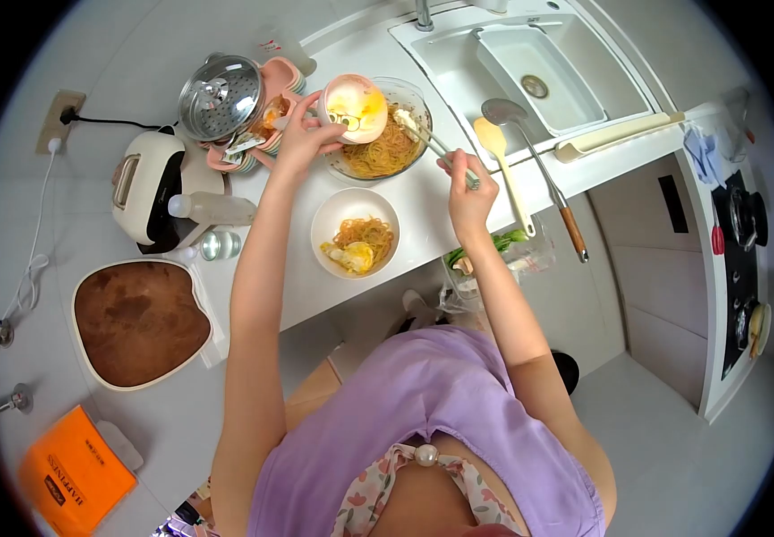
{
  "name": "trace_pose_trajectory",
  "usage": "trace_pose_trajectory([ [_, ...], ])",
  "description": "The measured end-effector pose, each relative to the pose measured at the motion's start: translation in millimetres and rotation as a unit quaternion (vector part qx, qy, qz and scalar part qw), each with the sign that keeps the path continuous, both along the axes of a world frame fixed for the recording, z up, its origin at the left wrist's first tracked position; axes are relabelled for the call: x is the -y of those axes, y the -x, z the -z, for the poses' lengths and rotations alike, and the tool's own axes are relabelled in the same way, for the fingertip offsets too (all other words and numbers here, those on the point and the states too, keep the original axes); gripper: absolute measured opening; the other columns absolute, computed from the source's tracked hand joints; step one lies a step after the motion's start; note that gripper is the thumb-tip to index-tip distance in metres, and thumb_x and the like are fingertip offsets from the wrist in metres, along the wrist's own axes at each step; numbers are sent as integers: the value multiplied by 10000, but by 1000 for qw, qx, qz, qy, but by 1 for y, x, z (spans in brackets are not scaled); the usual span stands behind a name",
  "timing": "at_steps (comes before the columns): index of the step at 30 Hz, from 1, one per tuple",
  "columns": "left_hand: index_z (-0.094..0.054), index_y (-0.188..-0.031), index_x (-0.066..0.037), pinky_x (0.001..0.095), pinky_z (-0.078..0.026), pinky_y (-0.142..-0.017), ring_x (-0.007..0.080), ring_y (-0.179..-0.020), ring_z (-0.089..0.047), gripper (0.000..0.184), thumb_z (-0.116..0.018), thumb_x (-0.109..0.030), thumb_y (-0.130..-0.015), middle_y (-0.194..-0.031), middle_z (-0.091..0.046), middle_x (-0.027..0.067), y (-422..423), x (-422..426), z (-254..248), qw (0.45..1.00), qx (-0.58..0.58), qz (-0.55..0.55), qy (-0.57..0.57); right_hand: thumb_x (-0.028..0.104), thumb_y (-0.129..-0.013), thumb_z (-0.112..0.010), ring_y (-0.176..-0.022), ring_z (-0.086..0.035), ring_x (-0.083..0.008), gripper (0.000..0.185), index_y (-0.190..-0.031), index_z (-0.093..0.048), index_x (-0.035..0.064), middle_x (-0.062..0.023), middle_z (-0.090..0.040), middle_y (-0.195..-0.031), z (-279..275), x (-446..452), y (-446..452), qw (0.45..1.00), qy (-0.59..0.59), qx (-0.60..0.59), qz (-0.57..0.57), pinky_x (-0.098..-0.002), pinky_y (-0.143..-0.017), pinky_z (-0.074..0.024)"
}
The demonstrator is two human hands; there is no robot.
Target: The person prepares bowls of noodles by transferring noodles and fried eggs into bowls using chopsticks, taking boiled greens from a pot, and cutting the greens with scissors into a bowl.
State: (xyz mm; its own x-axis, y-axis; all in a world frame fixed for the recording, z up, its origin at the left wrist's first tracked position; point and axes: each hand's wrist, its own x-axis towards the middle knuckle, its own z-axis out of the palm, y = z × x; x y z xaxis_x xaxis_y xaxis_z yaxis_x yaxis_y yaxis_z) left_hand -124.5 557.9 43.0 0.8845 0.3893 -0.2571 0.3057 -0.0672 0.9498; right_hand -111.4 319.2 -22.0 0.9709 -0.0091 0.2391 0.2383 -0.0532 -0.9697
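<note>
My left hand [301, 141] grips a small bowl [354, 97] by its side, tipped so that its inside, streaked with yellow, faces me. It is held at the left edge of a glass bowl [426, 109] of sauced noodles [385, 154], hiding part of it. From the right, my right hand [471, 199] holds pale green chopsticks [439, 148], their tips over the noodles. A whitish lump [405, 119] is at the tips. Closer to me stands a white bowl [326, 213] holding noodles and a piece of egg [355, 258].
A spatula [500, 152] and a wooden-handled ladle [539, 148] lie right, near the sink [451, 54]. On the left are a steamer basket [219, 97], a pink rack [280, 79], a bottle [212, 208], a glass [220, 245] and a cutting board [141, 313].
</note>
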Motion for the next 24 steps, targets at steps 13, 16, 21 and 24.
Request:
trace_pose_trajectory([
  [13, -344, -1284, -106, 245, -535, -676, 148, -798, -593, 739, -729, -100, -653, -916, -513, 80, -3, 16, 8, 1000, -6, 19, -13, 238, -939, -388, -697, -644, -239, 356, -849, -522, -79, -132, -580, -774, -34, 20, 0, 969, -234, -81, 23, -284, -631, -535],
  [16, -361, -1281, -127, 240, -536, -679, 143, -798, -583, 728, -735, -114, -656, -942, -449, 70, -15, 26, 2, 998, -21, 48, -29, 239, -938, -394, -691, -644, -227, 360, -848, -537, -79, -131, -585, -775, -36, 11, -1, 967, -229, -103, -37, -275, -624, -532],
  [21, -409, -1258, -130, 227, -503, -630, 120, -744, -572, 721, -743, -146, -620, -847, -488, 48, -26, 30, 6, 987, 8, 89, -136, 171, -908, -468, -687, -642, -195, 270, -819, -576, -60, -107, -607, -763, -28, -3, -1, 975, -198, -89, -43, -246, -622, -516],
  [24, -440, -1238, -129, 245, -480, -617, 122, -721, -566, 737, -752, -193, -573, -815, -520, 52, -26, 36, -1, 962, 13, 94, -257, 112, -872, -520, -664, -632, -173, 182, -796, -599, -33, -97, -624, -747, -23, -8, 1, 997, -53, 41, -36, -247, -610, -494],
])
